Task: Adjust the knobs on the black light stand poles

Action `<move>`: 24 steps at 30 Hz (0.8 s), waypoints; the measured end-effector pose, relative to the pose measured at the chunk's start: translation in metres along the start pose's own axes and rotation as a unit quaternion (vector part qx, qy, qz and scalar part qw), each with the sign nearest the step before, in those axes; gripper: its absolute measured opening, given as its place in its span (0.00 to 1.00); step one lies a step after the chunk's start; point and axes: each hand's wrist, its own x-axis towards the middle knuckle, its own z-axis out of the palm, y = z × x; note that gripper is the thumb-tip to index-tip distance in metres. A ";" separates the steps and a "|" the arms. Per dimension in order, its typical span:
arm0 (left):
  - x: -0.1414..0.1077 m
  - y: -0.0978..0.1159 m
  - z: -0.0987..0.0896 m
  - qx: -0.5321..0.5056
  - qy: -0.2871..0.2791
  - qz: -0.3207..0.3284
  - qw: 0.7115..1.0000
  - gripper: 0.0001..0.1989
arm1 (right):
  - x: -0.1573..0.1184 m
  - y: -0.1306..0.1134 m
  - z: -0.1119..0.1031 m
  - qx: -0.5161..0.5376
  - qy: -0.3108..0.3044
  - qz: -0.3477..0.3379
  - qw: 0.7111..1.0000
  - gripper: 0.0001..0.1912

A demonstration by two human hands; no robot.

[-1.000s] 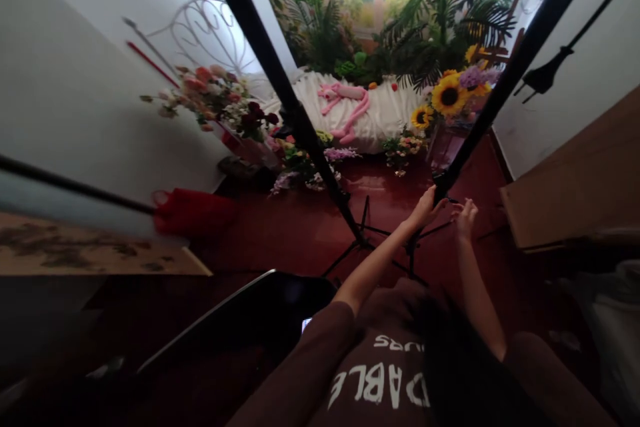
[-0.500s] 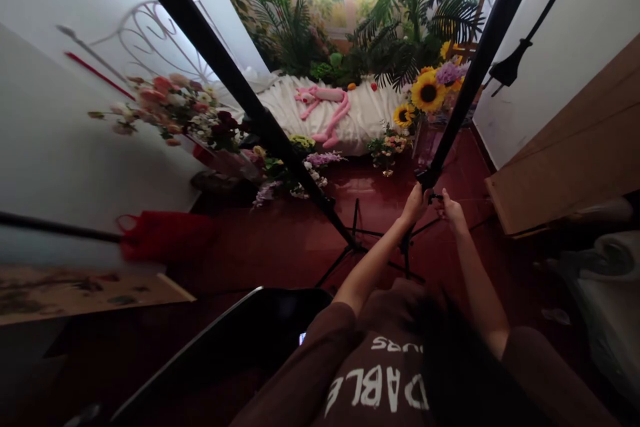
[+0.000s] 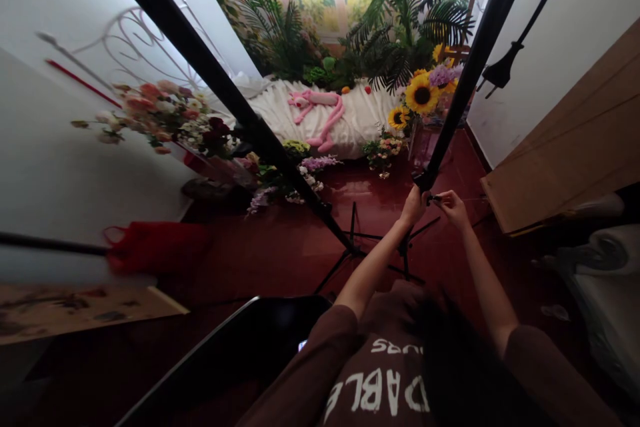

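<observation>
A black light stand (image 3: 465, 93) rises on the right, its spread legs on the dark red floor. My left hand (image 3: 413, 205) is closed around its pole, just below a black collar (image 3: 423, 178). On the right side of the pole sticks out a small black tightening knob (image 3: 435, 199). My right hand (image 3: 453, 207) pinches this knob between thumb and fingers. Beside the upper pole hangs a black cable with a two-pin plug (image 3: 501, 71), touched by neither hand.
A second black stand (image 3: 225, 90) slants across on the left. Behind are a white-draped bed (image 3: 360, 120) with a pink plush toy (image 3: 325, 101), sunflowers (image 3: 421, 93) and palm leaves (image 3: 415, 7). A brown board (image 3: 565, 140) leans at right; a red bag (image 3: 150, 247) is at left.
My right hand's fingers, spread apart beside the knob before, have closed on it. My left hand stays on the pole. The whole view has shifted slightly.
</observation>
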 end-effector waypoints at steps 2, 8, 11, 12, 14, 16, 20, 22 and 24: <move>0.000 0.000 0.000 0.002 -0.003 -0.008 1.000 0.12 | 0.000 0.002 -0.004 -0.048 0.019 -0.052 0.997 0.20; -0.002 0.000 0.000 0.002 0.000 -0.019 1.000 0.11 | -0.002 0.000 -0.002 -0.073 0.050 -0.073 0.993 0.16; -0.002 0.003 -0.002 -0.008 0.000 -0.020 1.000 0.11 | -0.007 0.001 0.002 -0.037 0.034 -0.050 0.997 0.18; -0.002 0.004 -0.004 -0.008 0.000 -0.020 1.000 0.11 | -0.009 0.001 0.004 -0.024 0.026 -0.043 0.998 0.18; 0.000 0.007 -0.007 -0.005 0.000 -0.015 1.000 0.11 | -0.013 0.003 0.007 -0.001 0.011 -0.030 0.999 0.19; 0.004 0.011 -0.009 -0.008 0.002 -0.004 1.000 0.13 | -0.015 0.005 0.008 0.012 0.004 -0.016 1.000 0.20; 0.020 0.028 -0.009 -0.035 0.024 0.022 0.999 0.17 | -0.018 0.003 0.008 0.021 -0.001 0.004 1.000 0.21; 0.032 0.040 -0.007 -0.050 0.048 0.033 0.997 0.19 | -0.019 -0.002 0.008 0.001 0.006 0.011 1.000 0.21; 0.045 0.052 -0.006 -0.064 0.071 0.056 0.994 0.20 | -0.020 -0.008 0.009 -0.021 0.021 0.019 0.999 0.21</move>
